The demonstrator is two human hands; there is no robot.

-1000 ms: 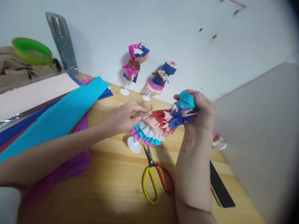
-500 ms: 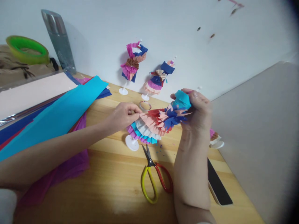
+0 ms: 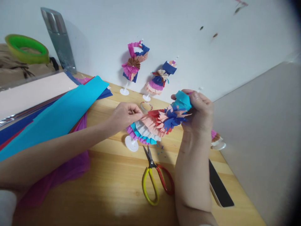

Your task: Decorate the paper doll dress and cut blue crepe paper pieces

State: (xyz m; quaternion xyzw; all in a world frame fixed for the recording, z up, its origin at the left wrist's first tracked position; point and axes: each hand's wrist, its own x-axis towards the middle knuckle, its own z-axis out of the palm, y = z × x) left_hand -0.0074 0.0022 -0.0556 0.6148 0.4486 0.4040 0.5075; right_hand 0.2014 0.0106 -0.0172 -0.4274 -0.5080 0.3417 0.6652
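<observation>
A small dress form in a crepe-paper dress is tilted over the table, its white round base at the lower left. The dress has a turquoise top, a blue and pink fringed waist, and ruffles in red, pink, white, turquoise and purple. My right hand is closed around the turquoise top. Thumb and fingers of my left hand pinch the edge of the pink ruffle. Scissors with one yellow and one red handle lie below the dress, blades slightly apart.
Two more dressed forms stand by the wall, a tape ring near them. Crepe-paper sheets cover the left side. Behind are a bottle and a green tape roll. A dark flat bar lies right.
The dress's lower end and white base have shifted slightly left. Both hands keep their hold, the left still pinching the pink ruffle's edge.
</observation>
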